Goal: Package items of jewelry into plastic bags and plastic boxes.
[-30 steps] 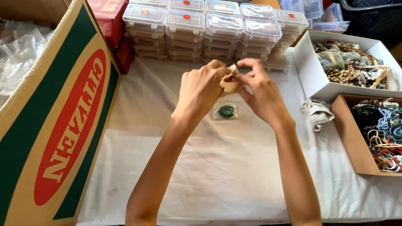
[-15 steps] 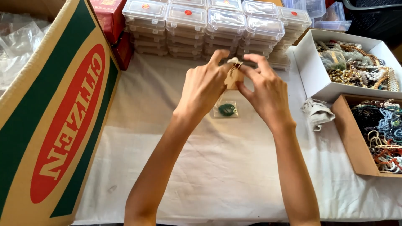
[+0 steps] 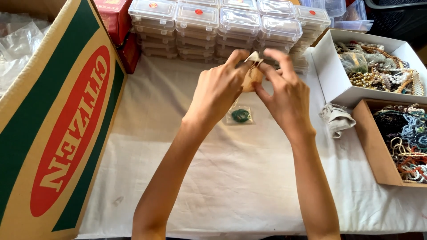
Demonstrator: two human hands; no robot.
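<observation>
Small tan pouch (image 3: 251,76) pinched between left hand (image 3: 220,91) and right hand (image 3: 287,95), raised over white tablecloth (image 3: 231,178)

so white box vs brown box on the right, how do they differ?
The white box lies farther from the person; the brown box lies nearer. The white box holds mostly tan, gold and pale beads, the brown box blue, dark and orange strands. The white box's walls look taller. Both are open, lidless and full of beaded jewellery.

I'm seeing a small tan pouch (image 3: 251,75) held up above the white cloth, its pale top edge pinched at twelve o'clock, its body half hidden; at its six o'clock, a clear packet with a green ring (image 3: 240,115) lies flat.
</observation>
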